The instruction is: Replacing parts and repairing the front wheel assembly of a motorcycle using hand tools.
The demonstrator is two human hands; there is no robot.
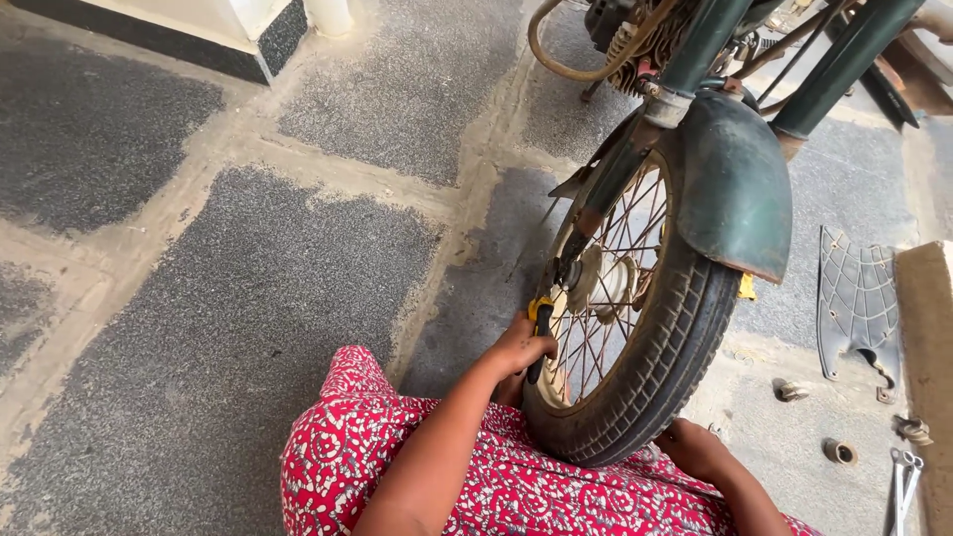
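1. The left hand is closed around a tool with a yellow-and-black handle. The handle runs up from the fist, and the tool's working end points toward the wheel hub at the foot of the left fork leg.
2. The right hand rests against the lower side of the tyre, near its bottom. The fingers are hidden behind the rubber, so whether they are curled or spread cannot be told.
3. The front wheel stands upright directly ahead of the person's lap, which is covered in red patterned cloth. The tyre's lowest part touches or nearly touches this cloth.
4. Handling judgement: the wheel looks heavy and stiff. The tyre tread should offer a firm, non-slip hold. The thin spokes look rusty and bendable, so the tyre or rim is the sounder place to grip.
5. A dark green mudguard covers the top of the tyre.
6. On the stone floor to the right lie a black webbed plastic panel, 2 small cylindrical metal parts and a metal hand tool.
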